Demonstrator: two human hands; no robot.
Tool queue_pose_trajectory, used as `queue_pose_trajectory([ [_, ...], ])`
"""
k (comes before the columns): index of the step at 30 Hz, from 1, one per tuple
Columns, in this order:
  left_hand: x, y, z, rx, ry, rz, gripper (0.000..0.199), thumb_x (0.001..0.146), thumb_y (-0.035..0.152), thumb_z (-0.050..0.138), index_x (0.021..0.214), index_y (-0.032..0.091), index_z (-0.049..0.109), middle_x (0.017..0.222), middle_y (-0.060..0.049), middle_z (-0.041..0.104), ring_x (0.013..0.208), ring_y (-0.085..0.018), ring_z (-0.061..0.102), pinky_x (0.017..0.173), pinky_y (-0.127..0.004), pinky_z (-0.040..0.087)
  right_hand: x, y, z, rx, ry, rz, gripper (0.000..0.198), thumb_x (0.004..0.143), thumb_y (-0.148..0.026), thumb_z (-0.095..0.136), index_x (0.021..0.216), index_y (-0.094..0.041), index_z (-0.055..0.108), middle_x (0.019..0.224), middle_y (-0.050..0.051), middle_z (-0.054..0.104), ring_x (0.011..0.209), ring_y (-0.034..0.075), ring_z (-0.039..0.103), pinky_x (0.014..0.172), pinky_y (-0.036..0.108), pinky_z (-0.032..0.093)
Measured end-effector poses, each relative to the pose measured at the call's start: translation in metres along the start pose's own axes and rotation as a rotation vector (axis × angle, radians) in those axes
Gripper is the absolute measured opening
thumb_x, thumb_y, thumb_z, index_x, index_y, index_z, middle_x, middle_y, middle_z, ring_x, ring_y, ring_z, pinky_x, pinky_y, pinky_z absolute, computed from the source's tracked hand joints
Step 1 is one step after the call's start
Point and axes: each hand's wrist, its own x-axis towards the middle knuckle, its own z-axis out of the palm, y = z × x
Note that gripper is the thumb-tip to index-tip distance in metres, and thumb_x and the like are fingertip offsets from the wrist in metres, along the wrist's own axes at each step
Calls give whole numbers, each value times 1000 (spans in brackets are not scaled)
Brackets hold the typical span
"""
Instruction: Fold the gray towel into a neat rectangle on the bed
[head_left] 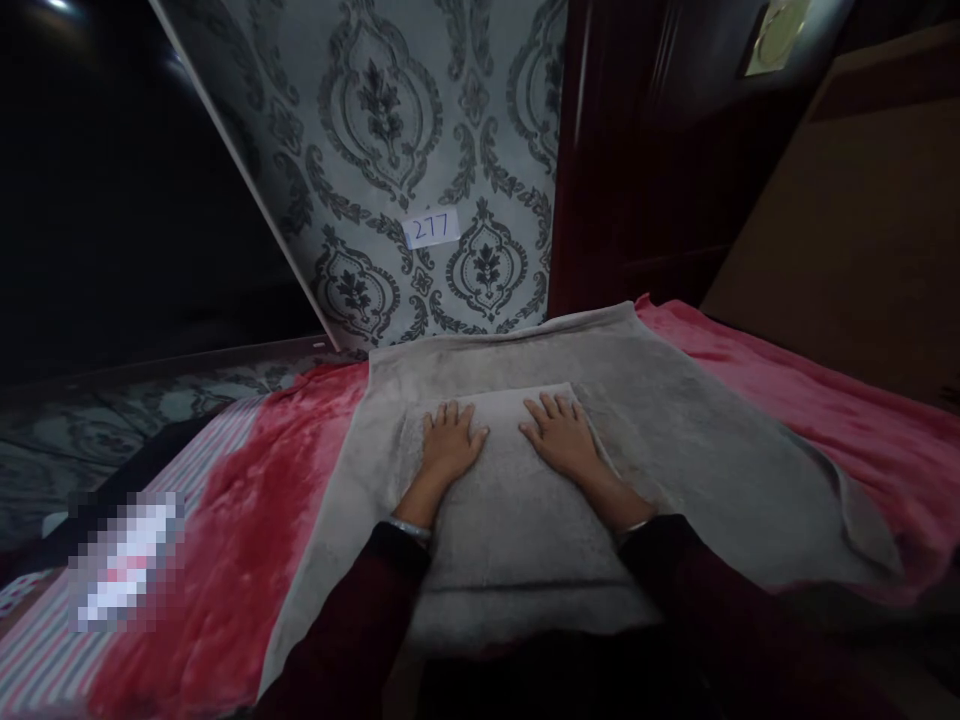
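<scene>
A folded grey cloth (pixel 510 500), rectangular in outline, lies flat on a larger grey blanket (pixel 690 470). My left hand (pixel 450 442) rests palm down near its far left corner, fingers spread. Near the far right corner, my right hand (pixel 561 437) lies flat in the same way, also with the fingers apart. Both hands touch the cloth's upper face and neither grips it. Fine plush texture shows on the fabric, and the near edge of the fold runs as a dark line close to my body.
Under the grey blanket spreads a red and pink blanket (pixel 247 520), with a striped cloth (pixel 45 650) at the left. Patterned wallpaper (pixel 382 110) bearing a paper label (pixel 431 229) rises behind. A dark red door (pixel 630 150) and a brown cardboard panel (pixel 862 220) stand at the right.
</scene>
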Motion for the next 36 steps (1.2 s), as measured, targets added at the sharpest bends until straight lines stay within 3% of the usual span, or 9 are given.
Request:
queue_pose_trajectory([
  [9, 4, -10, 4, -79, 14, -32, 65, 101, 54, 35, 155, 18, 43, 164, -16, 35, 153, -37, 25, 122, -62, 16, 4, 11, 9, 69, 12, -6, 60, 103, -56, 37, 155, -25, 45, 160, 12, 41, 148, 37, 30, 120, 60, 18],
  [18, -3, -10, -2, -41, -38, 133, 57, 105, 43, 30, 158, 24, 36, 165, -9, 34, 155, -31, 24, 124, -61, 15, 0, 4, 1, 47, 1, 5, 57, 104, -50, 39, 154, -23, 46, 159, 14, 41, 148, 37, 31, 119, 60, 20],
  [21, -18, -8, -4, -45, -94, 189, 58, 104, 44, 34, 160, 27, 32, 168, -6, 28, 156, -30, 19, 125, -59, 13, 0, 7, -3, 57, -22, -4, 57, 104, -47, 41, 155, -23, 44, 161, 15, 39, 149, 37, 30, 120, 60, 19],
  [25, -59, -6, -6, -88, -139, 260, 61, 103, 47, 37, 160, 26, 32, 169, -7, 22, 158, -29, 12, 125, -59, 12, -1, 9, -12, 63, -84, -14, 58, 103, -44, 42, 157, -22, 41, 163, 15, 34, 151, 35, 28, 120, 60, 19],
  [28, -90, -9, -9, -150, -136, 277, 59, 103, 41, 37, 159, 24, 34, 168, -8, 26, 157, -26, 18, 125, -56, 15, -16, -9, -20, 53, -128, -1, 58, 104, -43, 39, 158, -22, 39, 164, 16, 31, 152, 36, 26, 118, 63, 23],
  [32, -110, -17, -10, -119, 66, 128, 56, 102, 32, 38, 157, 21, 38, 166, -11, 31, 156, -26, 22, 125, -56, 15, -55, -57, -22, 81, -121, -189, 57, 105, -43, 39, 159, -26, 38, 167, 15, 25, 153, 36, 22, 118, 63, 22],
  [36, -114, -20, -1, -44, -7, 119, 57, 101, 36, 40, 157, 23, 39, 167, -10, 28, 156, -29, 21, 125, -59, 15, -83, -86, -20, 93, -125, -278, 57, 104, -46, 39, 158, -28, 39, 167, 12, 24, 154, 36, 20, 119, 63, 20],
])
